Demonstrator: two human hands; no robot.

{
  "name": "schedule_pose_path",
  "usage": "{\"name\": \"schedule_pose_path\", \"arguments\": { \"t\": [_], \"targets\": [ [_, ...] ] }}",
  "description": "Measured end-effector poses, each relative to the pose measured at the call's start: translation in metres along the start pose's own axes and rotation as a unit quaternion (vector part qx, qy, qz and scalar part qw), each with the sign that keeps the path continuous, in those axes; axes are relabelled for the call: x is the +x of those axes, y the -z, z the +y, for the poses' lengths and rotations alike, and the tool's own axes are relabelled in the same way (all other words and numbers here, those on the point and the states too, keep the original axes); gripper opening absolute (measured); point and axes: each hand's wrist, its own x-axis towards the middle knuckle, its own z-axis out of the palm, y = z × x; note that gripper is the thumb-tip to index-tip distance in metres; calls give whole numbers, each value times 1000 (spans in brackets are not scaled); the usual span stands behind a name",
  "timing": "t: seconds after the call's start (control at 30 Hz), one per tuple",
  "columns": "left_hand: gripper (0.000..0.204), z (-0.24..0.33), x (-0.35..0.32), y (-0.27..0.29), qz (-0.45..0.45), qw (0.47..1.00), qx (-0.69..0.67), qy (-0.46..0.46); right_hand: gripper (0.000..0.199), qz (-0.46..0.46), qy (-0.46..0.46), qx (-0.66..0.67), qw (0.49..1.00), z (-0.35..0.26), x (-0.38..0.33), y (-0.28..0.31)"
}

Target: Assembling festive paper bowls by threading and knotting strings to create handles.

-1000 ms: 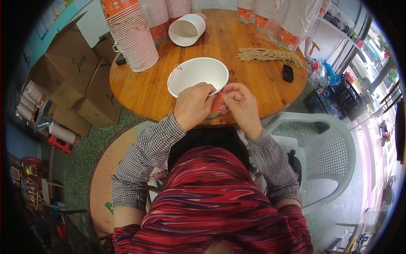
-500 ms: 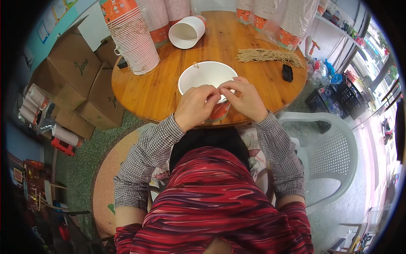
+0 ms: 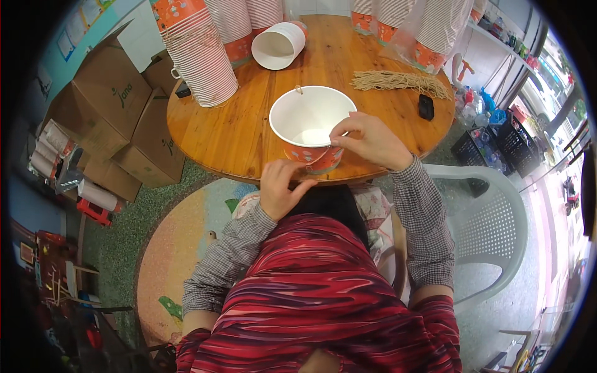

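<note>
A paper bucket (image 3: 313, 118), white inside and orange-red outside, stands upright near the table's front edge. My right hand (image 3: 371, 143) is at its front right rim, thumb and fingers pinched on a thin cord (image 3: 320, 154) there. That cord slants down across the bucket's front toward my left hand (image 3: 283, 189). My left hand is low in front of the bucket, thumb and index finger apart, the index fingertip by the cord's lower end. On the far rim a small cord knot (image 3: 299, 89) shows.
Tall stacks of paper buckets (image 3: 205, 68) stand at the back left, with more wrapped in plastic (image 3: 435, 37) at the back right. One bucket (image 3: 273, 50) lies on its side. A bundle of tan cords (image 3: 398, 82) and a black object (image 3: 426, 107) lie right on the wooden table (image 3: 217, 137).
My left hand has moved down and left, away from the rim. My right hand stays at the rim, slightly farther right. The cord across the bucket's front now shows.
</note>
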Motion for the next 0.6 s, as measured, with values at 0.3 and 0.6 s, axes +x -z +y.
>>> {"name": "schedule_pose_path", "arguments": {
  "t": [0.3, 0.6],
  "targets": [
    [27, -28, 0, -35, 65, 994, 81, -44, 16, 59, -86, 122, 987, -3, 3, -18],
    [23, -18, 22, -33, 103, 994, 39, -5, 15, 80, -68, 144, 984, -1, 11, -26]
  ]
}}
